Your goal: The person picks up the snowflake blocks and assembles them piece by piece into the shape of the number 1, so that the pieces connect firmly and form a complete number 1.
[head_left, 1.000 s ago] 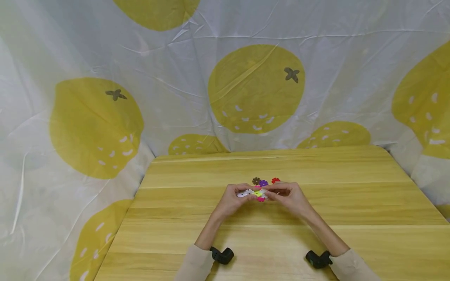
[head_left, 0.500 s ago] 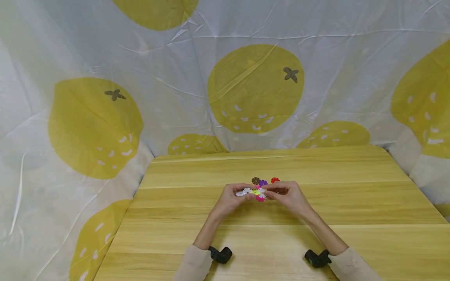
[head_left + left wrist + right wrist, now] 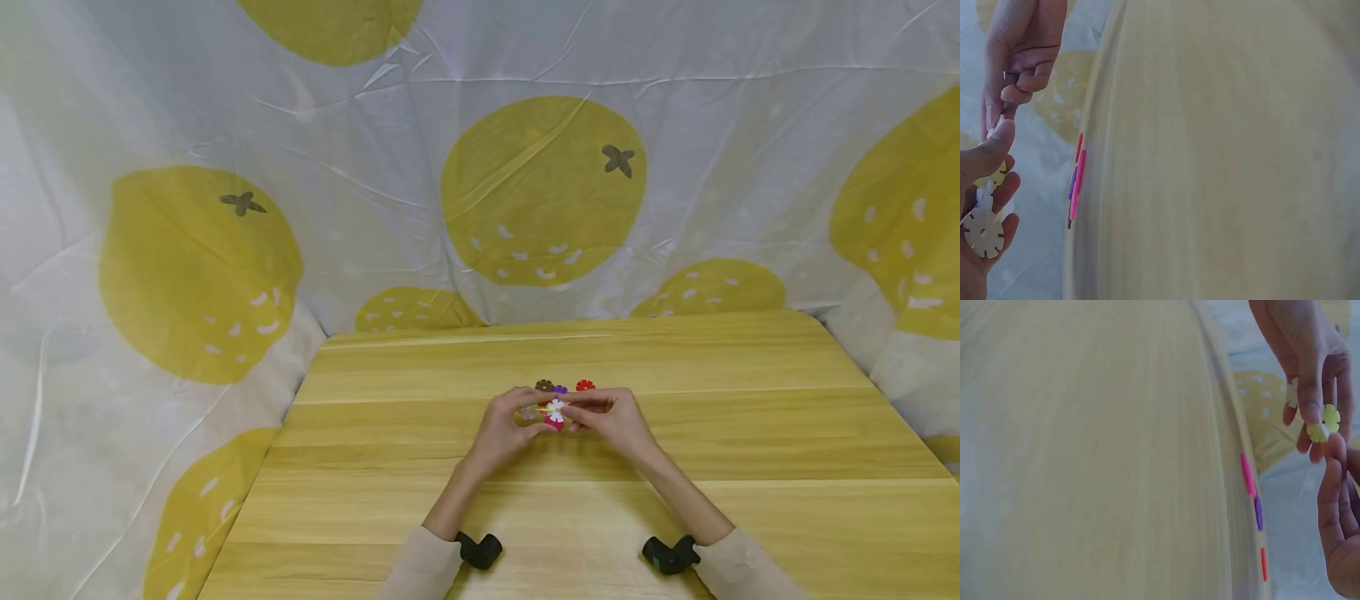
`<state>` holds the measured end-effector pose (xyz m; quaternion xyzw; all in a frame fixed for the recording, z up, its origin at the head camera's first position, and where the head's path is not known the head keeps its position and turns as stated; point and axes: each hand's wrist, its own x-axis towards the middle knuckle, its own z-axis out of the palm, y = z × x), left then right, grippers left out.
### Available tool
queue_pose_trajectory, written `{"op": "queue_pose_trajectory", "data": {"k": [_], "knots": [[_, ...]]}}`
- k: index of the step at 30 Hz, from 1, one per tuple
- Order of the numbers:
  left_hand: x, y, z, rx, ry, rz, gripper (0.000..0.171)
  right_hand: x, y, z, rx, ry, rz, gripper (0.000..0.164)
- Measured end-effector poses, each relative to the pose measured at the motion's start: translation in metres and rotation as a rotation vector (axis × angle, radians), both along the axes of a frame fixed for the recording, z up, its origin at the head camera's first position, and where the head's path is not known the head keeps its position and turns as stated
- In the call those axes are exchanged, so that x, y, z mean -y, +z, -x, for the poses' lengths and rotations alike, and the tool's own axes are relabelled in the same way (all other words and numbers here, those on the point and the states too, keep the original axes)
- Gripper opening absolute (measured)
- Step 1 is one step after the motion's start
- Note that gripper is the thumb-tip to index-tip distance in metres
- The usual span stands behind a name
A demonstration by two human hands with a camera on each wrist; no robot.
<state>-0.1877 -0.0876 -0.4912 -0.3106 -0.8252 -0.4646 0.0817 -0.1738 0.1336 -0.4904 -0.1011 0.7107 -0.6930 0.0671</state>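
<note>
My left hand (image 3: 504,429) holds a small chain of notched snowflake building discs between thumb and fingers. In the left wrist view, one white snowflake disc (image 3: 984,232) faces the camera below a second, edge-on white one and a yellow snowflake disc (image 3: 992,177). The fingertips of my right hand (image 3: 621,421) pinch a white snowflake disc (image 3: 555,408) at the chain's right end. Both hands meet there, thumb close to fingertips, above the table. Fingers partly hide the joint between the yellow and white pieces.
On the wooden table (image 3: 570,517) behind the hands lie a brown disc (image 3: 543,385), a purple disc (image 3: 559,389) and a red disc (image 3: 586,385). A pink disc (image 3: 553,424) shows just below the held pieces. A lemon-print curtain (image 3: 360,200) hangs beyond the table's far edge.
The left hand has turned the chain, so its white left end shows less in the head view. The white disc at the right end now faces the camera. The right hand keeps its pinch.
</note>
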Motion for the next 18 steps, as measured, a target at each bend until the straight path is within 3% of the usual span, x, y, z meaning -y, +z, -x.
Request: {"op": "queue_pose_trajectory", "data": {"k": [9,18], "knots": [[0.001,-0.002,0.001,0.025,0.041,-0.008,0.035,-0.001,-0.003,0.006,0.033,-0.015,-0.028,0.03],[0.014,-0.003,0.005,0.178,0.098,-0.017,0.036,-0.018,-0.006,0.018,0.058,-0.087,-0.146,0.034]]}}
